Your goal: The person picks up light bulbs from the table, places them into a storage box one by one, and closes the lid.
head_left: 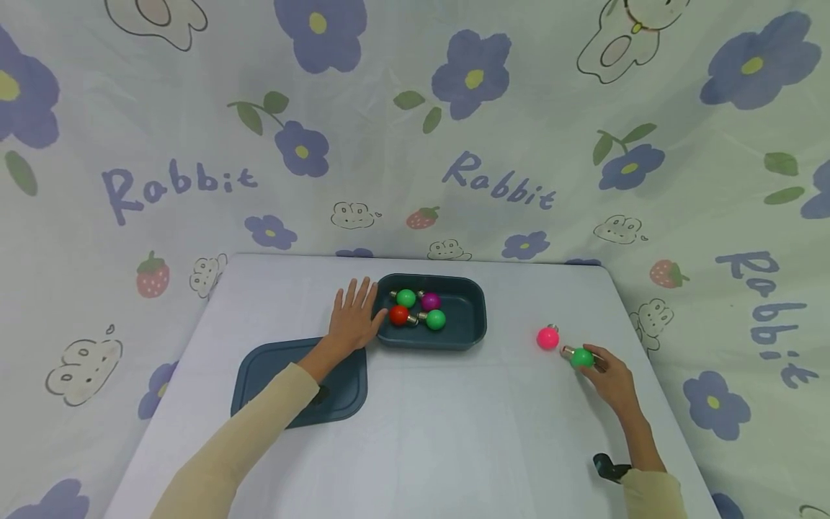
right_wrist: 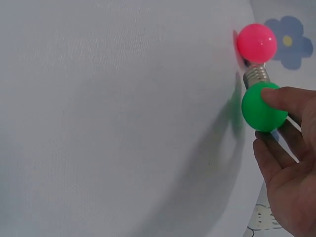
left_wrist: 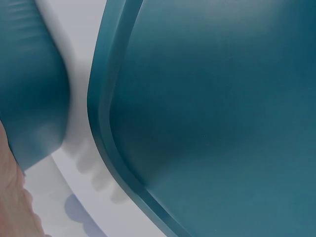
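Observation:
My right hand [head_left: 612, 380] pinches a green light bulb [head_left: 582, 357] by its round globe, thumb on one side and fingers on the other. The bulb's metal screw base points away from the palm in the right wrist view, near a pink light bulb [right_wrist: 256, 43] on the table. My left hand [head_left: 352, 322] has its fingers straight and spread against the left side of a dark teal container [head_left: 465, 317]. Inside it lie a red bulb [head_left: 398, 315], a purple bulb [head_left: 431, 301] and two green bulbs [head_left: 436, 319].
A flat dark teal lid or tray [head_left: 350, 404] lies on the white table [head_left: 447, 425] under my left forearm. Behind the table hangs a cloth [head_left: 382, 144] printed with flowers and rabbits. Dark straps sit near both wrists.

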A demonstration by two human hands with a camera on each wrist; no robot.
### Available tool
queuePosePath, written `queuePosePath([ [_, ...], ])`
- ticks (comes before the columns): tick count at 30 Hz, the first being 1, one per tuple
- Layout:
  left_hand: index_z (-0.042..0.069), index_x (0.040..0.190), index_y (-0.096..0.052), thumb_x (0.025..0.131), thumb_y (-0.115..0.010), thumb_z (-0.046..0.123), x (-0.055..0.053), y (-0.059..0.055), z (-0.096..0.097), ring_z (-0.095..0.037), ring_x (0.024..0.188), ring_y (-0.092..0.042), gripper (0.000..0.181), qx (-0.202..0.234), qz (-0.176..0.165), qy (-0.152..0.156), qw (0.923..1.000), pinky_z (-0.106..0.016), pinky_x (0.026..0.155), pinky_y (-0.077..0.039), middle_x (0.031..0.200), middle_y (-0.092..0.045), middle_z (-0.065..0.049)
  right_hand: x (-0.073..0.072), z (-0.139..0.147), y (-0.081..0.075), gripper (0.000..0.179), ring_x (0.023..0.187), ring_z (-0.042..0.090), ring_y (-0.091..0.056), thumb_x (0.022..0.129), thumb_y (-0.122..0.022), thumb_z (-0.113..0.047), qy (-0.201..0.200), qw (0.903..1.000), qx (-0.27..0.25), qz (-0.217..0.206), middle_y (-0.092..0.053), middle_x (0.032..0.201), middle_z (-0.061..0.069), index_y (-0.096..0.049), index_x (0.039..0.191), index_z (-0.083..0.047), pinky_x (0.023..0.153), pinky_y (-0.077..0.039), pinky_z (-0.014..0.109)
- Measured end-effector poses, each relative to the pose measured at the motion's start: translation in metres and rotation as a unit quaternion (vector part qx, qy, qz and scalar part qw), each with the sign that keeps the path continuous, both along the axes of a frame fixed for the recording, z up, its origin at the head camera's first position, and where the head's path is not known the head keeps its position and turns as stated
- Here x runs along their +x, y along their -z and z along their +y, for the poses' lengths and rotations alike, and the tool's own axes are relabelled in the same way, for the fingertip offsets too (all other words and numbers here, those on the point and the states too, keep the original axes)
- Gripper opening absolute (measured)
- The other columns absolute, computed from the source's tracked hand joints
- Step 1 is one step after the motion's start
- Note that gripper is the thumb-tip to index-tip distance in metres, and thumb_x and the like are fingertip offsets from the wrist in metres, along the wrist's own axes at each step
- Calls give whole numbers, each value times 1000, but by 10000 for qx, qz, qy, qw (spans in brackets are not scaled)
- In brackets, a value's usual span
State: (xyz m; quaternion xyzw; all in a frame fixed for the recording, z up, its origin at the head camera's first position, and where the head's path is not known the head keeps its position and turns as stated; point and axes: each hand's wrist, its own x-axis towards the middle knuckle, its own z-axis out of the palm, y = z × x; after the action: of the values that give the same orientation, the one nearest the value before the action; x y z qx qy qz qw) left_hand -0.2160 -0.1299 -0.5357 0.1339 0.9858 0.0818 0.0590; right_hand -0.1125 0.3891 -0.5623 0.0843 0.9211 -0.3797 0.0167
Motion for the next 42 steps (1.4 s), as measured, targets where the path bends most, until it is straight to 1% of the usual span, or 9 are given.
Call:
queuePosePath([
  [5,3,160,-12,108,-28,48,0,-1,1,-36,151,3,70,-3,-55,3,10000,-55,118,3,166,-4,-16,4,-3,-9,51,127,53,-47,93,-68,-2,-69,9998,-33,158,-48,142,31,-50,140,4,95,-46,57],
  [11,3,160,-11,108,-28,48,-1,0,0,-37,151,2,71,-108,-38,24,9999,-55,118,2,166,-4,-16,4,-8,-21,51,125,51,-50,92,-71,-4,-142,9990,105,413,-51,141,29,-52,140,2,94,-48,53],
  [19,3,160,-14,108,-30,47,-1,1,0,-38,151,-3,70,-61,75,30,9999,-56,118,-1,166,-7,-16,-2,-22,-40,51,123,48,-53,92,-72,-6,-227,9965,110,795,-53,139,27,-54,139,1,92,-48,47],
  [22,3,160,-13,108,-29,48,-2,1,0,-37,151,-1,70,-88,54,35,9999,-56,118,0,166,-7,-16,-6,-30,-45,50,122,47,-54,91,-73,-4,-292,9953,14,926,-55,138,26,-55,138,2,92,-48,43],
  [28,3,160,-13,108,-30,48,0,-1,1,-37,151,-1,71,-97,45,26,9999,-56,118,-1,166,-7,-16,-18,-47,-51,48,120,47,-57,91,-72,-1,-554,9916,-256,1143,-57,135,27,-57,137,4,90,-48,36],
  [30,3,160,-13,108,-30,48,0,-1,0,-37,151,-1,71,-92,36,22,9999,-56,118,-1,166,-7,-16,-22,-53,-53,47,120,47,-57,92,-71,-1,-627,9907,-323,1159,-57,135,28,-57,136,4,89,-49,36],
  [37,3,160,-12,108,-29,48,0,0,0,-37,151,-3,70,-122,38,18,9999,-56,118,-1,166,-7,-16,-35,-77,-57,47,119,46,-57,90,-72,1,-832,9868,-684,1213,-55,135,29,-58,135,4,92,-49,41],
  [42,3,160,-12,108,-30,48,0,-1,0,-37,151,-3,71,-119,21,15,9999,-55,118,0,166,-6,-16,-44,-97,-61,49,117,45,-59,88,-75,0,-993,9828,-809,1334,-56,135,29,-59,134,4,92,-51,39],
])
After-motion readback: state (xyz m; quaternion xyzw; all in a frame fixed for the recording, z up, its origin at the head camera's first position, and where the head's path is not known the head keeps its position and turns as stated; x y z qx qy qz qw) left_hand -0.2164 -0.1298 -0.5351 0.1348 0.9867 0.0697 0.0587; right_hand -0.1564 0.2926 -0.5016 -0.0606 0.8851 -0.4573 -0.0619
